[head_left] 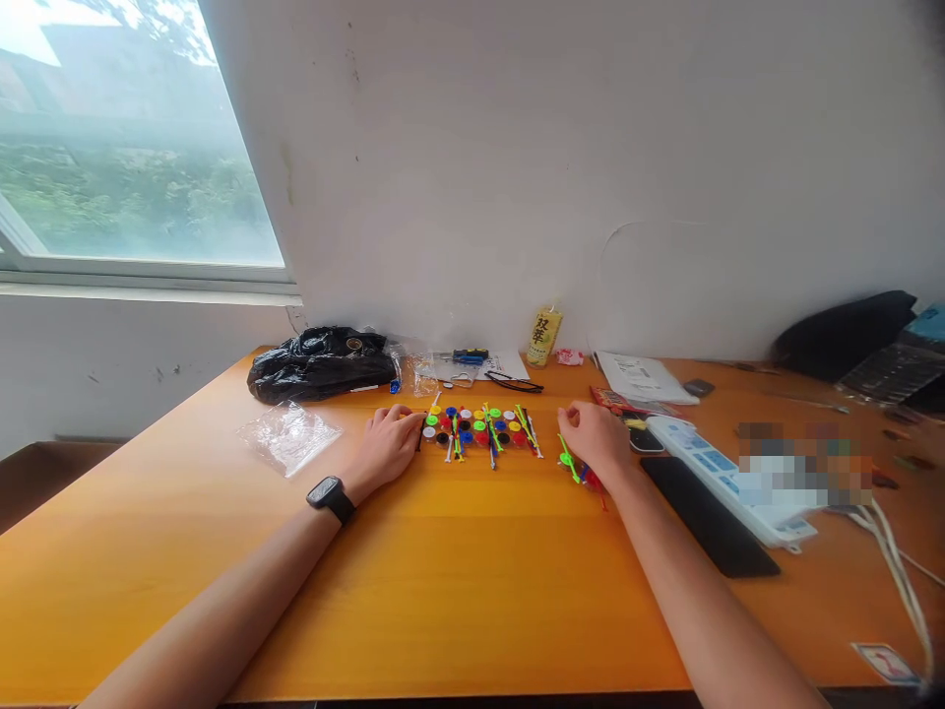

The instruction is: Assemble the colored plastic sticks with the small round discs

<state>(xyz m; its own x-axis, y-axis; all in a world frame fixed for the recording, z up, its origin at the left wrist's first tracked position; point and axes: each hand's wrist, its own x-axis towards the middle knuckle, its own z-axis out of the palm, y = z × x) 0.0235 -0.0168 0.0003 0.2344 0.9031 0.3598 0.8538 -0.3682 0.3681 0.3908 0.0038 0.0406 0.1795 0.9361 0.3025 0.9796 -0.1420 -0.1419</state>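
One black bag (317,372) hides its contents; left hand (394,439) and right hand (597,438) are at colourful pieces (479,427), each grip unclear.

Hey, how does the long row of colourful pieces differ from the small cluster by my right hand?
The row shows many round pieces; the cluster shows only a few. The row lies mostly in plain view, while your right hand partly hides the cluster. Both include thin, brightly coloured, stick-like parts.
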